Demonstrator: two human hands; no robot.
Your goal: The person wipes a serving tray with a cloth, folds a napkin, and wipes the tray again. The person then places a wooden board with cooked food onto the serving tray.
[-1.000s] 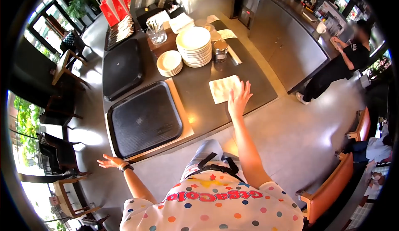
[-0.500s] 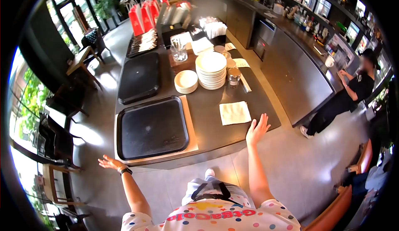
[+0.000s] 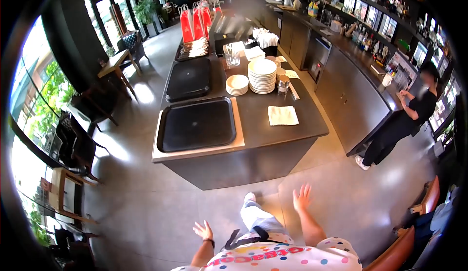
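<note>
Left hand (image 3: 204,230) hung low over the floor (image 3: 146,212), released, fingers spread, nothing held. Right hand (image 3: 302,198) likewise released and spread, a little farther forward, palm bare. Both were apart from the surface (image 3: 265,137), short of its near edge.

The cloth (image 3: 282,115) lay flat toward the right end of the surface, out ahead of the right hand, not touched. On the left side, front tray (image 3: 197,124) sat on a tan mat (image 3: 239,127) that showed past its edges; rear tray (image 3: 188,79) lay just behind. Small plates (image 3: 237,84) stood stacked beside a taller stack of large plates (image 3: 262,78), with a jar (image 3: 282,84) to the right of these. Farther back: glass (image 3: 232,57), red bags (image 3: 196,23). Far right, a co-worker (image 3: 417,110) in black stood with arms bent.
</note>
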